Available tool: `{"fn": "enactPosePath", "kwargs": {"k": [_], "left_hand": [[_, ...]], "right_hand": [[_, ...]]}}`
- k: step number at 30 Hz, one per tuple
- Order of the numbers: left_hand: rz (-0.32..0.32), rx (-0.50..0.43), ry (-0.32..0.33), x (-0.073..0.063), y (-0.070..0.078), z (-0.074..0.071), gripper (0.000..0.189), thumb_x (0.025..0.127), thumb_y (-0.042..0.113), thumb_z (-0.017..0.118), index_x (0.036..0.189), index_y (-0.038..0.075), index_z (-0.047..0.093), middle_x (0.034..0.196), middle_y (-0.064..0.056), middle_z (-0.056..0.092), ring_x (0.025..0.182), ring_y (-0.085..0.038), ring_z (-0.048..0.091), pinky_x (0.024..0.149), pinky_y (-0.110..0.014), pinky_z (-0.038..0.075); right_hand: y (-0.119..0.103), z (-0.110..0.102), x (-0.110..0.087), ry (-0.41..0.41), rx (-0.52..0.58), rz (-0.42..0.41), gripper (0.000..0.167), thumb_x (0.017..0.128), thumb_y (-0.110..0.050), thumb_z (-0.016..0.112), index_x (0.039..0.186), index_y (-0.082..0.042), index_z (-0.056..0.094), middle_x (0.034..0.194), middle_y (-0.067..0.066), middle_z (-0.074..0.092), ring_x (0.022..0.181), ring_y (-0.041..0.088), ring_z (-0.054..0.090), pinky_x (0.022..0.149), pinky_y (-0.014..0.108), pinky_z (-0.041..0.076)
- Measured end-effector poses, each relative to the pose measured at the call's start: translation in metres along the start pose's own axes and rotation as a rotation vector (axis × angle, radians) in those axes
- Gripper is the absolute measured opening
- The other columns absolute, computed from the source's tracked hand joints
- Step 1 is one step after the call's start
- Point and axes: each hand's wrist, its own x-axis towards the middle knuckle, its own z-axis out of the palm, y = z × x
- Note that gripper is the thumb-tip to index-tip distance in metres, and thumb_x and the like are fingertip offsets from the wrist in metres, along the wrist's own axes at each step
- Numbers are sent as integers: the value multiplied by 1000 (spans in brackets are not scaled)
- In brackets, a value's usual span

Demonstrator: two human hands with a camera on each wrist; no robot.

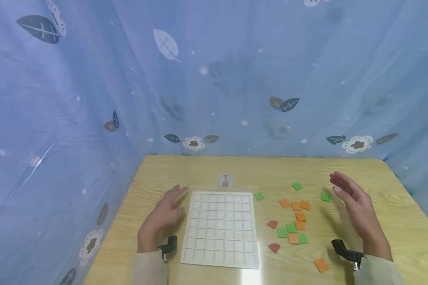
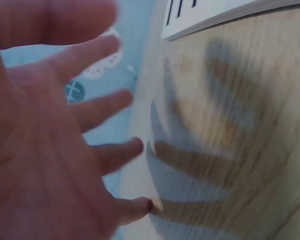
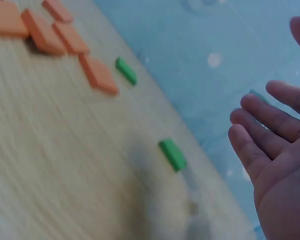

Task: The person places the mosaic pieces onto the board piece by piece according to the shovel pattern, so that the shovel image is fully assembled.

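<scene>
My left hand [image 1: 165, 211] is held beside the left edge of a white grid board [image 1: 219, 229]. Its fingers are spread and nearly straight, with nothing in them, and in the left wrist view their shadows fall on the wood. On the other side, my right hand [image 1: 356, 208] is raised at the right of the loose tiles, fingers extended and holding nothing. Nearest to it lies a green tile [image 1: 326, 197], also seen in the right wrist view. Several orange tiles [image 1: 296, 206], more green tiles [image 1: 291, 228] and two red quarter-round tiles [image 1: 274, 247] are scattered right of the board.
A small picture card [image 1: 225, 181] lies behind the board. One orange tile [image 1: 321, 265] is apart from the others, close to the front. Blue patterned curtains [image 1: 214, 79] hang around the back and sides of the wooden table [image 1: 185, 168].
</scene>
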Motion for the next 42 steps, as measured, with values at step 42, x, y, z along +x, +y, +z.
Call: {"fn": "enactPosePath", "kwargs": {"k": [42], "left_hand": [[-19,62,-86,1,-9,15,90,83,12,74,168,26,47,183,-25,7,167,-57,-9,122,-86,-13]], "right_hand": [[40,-14,-2,24,-555,185,36,101,-14,79,136,-6,73,130,14,78,101,-29,56,81,-1,48]]}}
